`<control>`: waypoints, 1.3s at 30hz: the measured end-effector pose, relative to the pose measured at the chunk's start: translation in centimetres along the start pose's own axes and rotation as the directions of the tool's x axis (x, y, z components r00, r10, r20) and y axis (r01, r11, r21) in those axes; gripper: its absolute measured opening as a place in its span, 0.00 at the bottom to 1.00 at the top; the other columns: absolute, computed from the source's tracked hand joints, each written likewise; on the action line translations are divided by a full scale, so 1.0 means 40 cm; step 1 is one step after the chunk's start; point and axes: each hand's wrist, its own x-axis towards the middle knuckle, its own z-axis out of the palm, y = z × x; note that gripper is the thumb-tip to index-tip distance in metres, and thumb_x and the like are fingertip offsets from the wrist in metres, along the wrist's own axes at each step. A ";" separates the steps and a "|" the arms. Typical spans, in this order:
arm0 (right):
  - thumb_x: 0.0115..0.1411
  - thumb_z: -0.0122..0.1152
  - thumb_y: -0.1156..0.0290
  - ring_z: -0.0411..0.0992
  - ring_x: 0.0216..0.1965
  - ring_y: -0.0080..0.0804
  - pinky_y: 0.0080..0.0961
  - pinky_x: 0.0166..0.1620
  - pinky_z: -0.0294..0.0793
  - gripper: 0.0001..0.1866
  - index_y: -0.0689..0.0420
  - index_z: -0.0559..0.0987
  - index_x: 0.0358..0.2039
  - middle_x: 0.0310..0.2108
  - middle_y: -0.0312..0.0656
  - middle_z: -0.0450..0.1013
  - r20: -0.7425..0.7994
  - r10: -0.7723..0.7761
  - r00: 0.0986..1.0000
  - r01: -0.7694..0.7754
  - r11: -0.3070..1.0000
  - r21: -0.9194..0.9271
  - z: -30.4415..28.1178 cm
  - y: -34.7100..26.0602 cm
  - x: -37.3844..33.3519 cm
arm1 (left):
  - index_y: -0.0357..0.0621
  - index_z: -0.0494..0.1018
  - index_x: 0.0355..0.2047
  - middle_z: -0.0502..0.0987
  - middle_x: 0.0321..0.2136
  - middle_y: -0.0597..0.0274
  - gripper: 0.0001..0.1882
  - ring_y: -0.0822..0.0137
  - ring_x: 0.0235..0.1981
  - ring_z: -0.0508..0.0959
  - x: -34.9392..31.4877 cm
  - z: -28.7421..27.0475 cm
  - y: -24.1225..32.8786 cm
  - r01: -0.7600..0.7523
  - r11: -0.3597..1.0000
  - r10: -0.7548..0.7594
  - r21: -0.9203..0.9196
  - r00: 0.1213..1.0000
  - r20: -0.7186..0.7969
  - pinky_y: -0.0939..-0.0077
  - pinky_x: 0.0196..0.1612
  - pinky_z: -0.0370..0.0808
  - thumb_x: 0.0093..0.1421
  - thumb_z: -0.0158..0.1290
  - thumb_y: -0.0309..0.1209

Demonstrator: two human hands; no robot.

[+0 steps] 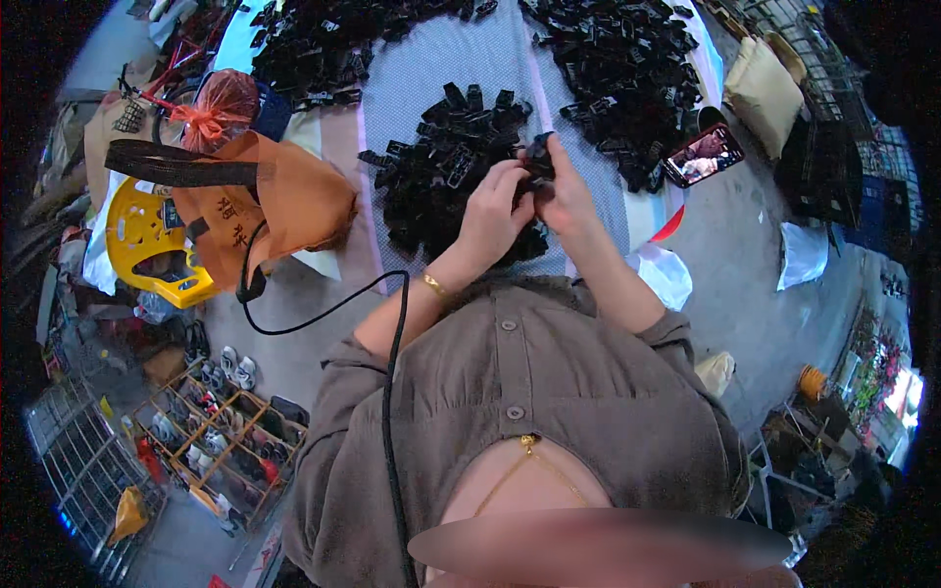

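Observation:
My left hand (490, 220) and my right hand (570, 204) meet over the near side of a cloth-covered table (421, 64). Between their fingertips is a small black plastic piece (536, 150), its exact kind too small to make out. The right thumb and fingers pinch it from the right; the left fingers are bent closed against it from the left. Just beneath and left of the hands lies a heap of similar black pieces (417, 201), some with clip-like rectangular shapes. Part of that heap is hidden by my left hand.
More black pieces spread at the far left (304, 49) and far right (627, 88). A lit phone (704, 157) rests at the table's right edge. An orange bag (284, 201) and yellow plastic stool (137, 230) stand left. A black cable (333, 328) loops past my left forearm.

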 end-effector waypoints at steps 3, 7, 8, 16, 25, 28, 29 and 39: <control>0.56 0.54 0.54 0.71 0.31 0.32 0.27 0.37 0.70 0.19 0.60 0.75 0.33 0.27 0.40 0.73 -0.086 -0.137 0.987 0.101 0.939 -0.330 -0.070 -0.048 -0.005 | 0.36 0.67 0.37 0.72 0.39 0.55 0.09 0.64 0.36 0.76 -0.005 0.011 -0.006 0.528 0.755 -0.484 -0.387 0.849 0.214 0.76 0.36 0.72 0.54 0.50 0.24; 0.52 0.58 0.59 0.70 0.30 0.36 0.29 0.37 0.69 0.18 0.61 0.75 0.36 0.26 0.43 0.73 0.247 -0.607 0.755 0.331 0.029 -0.943 -0.232 -0.099 0.038 | 0.38 0.60 0.41 0.72 0.39 0.51 0.10 0.58 0.38 0.75 0.007 -0.019 -0.028 0.709 -0.009 -0.515 -0.706 0.601 0.611 0.67 0.37 0.76 0.62 0.40 0.30; 0.51 0.59 0.61 0.70 0.31 0.38 0.29 0.37 0.69 0.18 0.61 0.75 0.37 0.28 0.46 0.72 0.398 -0.605 0.690 0.281 -0.282 -0.917 -0.249 -0.103 0.042 | 0.38 0.60 0.41 0.72 0.39 0.51 0.10 0.58 0.38 0.75 0.003 -0.027 -0.031 0.710 -0.010 -0.516 -0.705 0.600 0.612 0.67 0.37 0.76 0.62 0.40 0.30; 0.58 0.45 0.75 0.68 0.39 0.26 0.22 0.44 0.67 0.15 0.61 0.71 0.46 0.41 0.40 0.69 0.157 -0.458 0.875 0.432 0.594 -0.679 -0.160 -0.082 -0.034 | 0.38 0.65 0.39 0.72 0.38 0.54 0.09 0.64 0.35 0.75 -0.017 -0.038 -0.036 0.705 0.030 -0.516 -0.708 0.618 0.593 0.72 0.38 0.75 0.62 0.41 0.30; 0.55 0.50 0.81 0.67 0.45 0.27 0.23 0.49 0.66 0.18 0.65 0.68 0.47 0.45 0.42 0.68 0.235 -0.245 0.941 0.312 0.895 -0.317 0.059 -0.007 -0.156 | 0.38 0.63 0.44 0.72 0.36 0.59 0.12 0.66 0.38 0.74 -0.015 -0.088 0.000 0.560 -0.141 -0.533 -0.816 0.652 0.540 0.74 0.42 0.73 0.62 0.40 0.30; 0.54 0.52 0.81 0.69 0.42 0.24 0.20 0.46 0.69 0.19 0.66 0.67 0.48 0.44 0.41 0.69 0.275 -0.445 0.853 0.521 0.690 -0.502 0.116 0.001 -0.204 | 0.38 0.61 0.45 0.71 0.38 0.58 0.13 0.67 0.40 0.73 -0.025 -0.094 0.004 0.492 -0.109 -0.533 -0.864 0.705 0.469 0.73 0.43 0.73 0.63 0.39 0.30; 0.54 0.52 0.81 0.69 0.42 0.24 0.20 0.46 0.69 0.19 0.66 0.67 0.48 0.44 0.41 0.69 0.276 -0.443 0.853 0.521 0.691 -0.502 0.119 0.012 -0.202 | 0.38 0.61 0.45 0.71 0.38 0.58 0.13 0.67 0.40 0.73 -0.027 -0.094 0.012 0.491 -0.108 -0.534 -0.864 0.704 0.467 0.73 0.43 0.73 0.63 0.39 0.30; 0.49 0.59 0.80 0.69 0.36 0.22 0.17 0.42 0.67 0.19 0.62 0.72 0.44 0.38 0.38 0.72 0.379 -0.508 0.773 0.611 0.438 -0.659 0.079 0.024 -0.149 | 0.39 0.62 0.49 0.70 0.41 0.63 0.16 0.75 0.39 0.71 -0.031 -0.109 0.031 0.582 0.238 -0.627 -0.778 0.703 0.335 0.82 0.40 0.71 0.59 0.44 0.23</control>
